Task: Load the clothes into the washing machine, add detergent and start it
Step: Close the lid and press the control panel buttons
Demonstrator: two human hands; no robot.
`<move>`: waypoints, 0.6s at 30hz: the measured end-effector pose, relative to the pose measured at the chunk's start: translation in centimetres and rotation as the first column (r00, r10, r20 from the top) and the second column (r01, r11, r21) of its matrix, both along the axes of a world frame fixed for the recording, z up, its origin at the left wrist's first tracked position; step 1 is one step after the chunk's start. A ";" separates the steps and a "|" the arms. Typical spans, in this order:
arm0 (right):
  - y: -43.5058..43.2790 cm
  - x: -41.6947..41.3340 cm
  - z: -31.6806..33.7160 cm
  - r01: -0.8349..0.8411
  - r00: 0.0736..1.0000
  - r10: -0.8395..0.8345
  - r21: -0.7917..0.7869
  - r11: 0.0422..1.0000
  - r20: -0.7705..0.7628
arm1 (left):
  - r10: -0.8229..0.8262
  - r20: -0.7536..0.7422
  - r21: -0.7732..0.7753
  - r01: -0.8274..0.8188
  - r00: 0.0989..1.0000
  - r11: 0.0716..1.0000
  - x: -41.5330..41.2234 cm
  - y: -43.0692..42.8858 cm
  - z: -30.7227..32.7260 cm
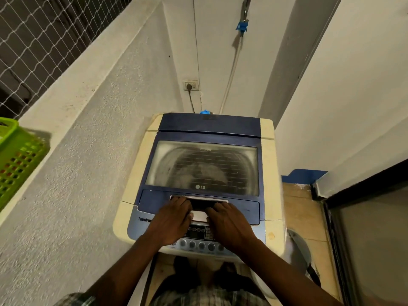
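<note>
A cream and blue top-loading washing machine [268,173] stands in front of me with its blue glass lid [205,166] down. Through the glass the drum shows pale shapes that I cannot identify. My left hand [172,221] and my right hand [229,224] lie side by side at the lid's front edge. The fingers of both reach into the dark recess of the lid handle [198,200] and hook on it, with the fingertips hidden. My wrists cover part of the control panel [198,234] and its row of round buttons. No detergent is in view.
A green plastic basket [13,160] sits on the ledge of the rough wall at left. Behind the machine are a plugged wall socket [191,85] and a white water hose [231,69]. A dark door frame [331,217] stands close on the right.
</note>
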State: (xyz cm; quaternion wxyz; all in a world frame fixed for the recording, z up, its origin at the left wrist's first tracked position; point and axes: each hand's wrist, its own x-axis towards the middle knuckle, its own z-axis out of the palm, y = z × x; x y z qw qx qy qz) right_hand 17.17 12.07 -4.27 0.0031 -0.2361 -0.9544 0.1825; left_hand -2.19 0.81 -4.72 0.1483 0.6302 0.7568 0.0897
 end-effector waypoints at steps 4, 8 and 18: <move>0.0 0.1 -0.5 -0.011 0.999 0.010 0.037 0.999 0.036 | 0.057 0.050 0.015 -0.058 0.997 0.998 0.5 -0.4 0.0; -0.4 1.0 -0.9 -0.012 0.998 0.010 0.022 1.000 0.058 | 0.205 0.212 0.071 -0.224 0.956 0.972 1.2 -1.8 0.5; -8.6 8.7 0.0 0.374 0.916 -0.379 -0.061 0.926 -0.135 | 0.310 0.256 0.066 -0.336 0.916 0.940 2.8 -11.9 0.0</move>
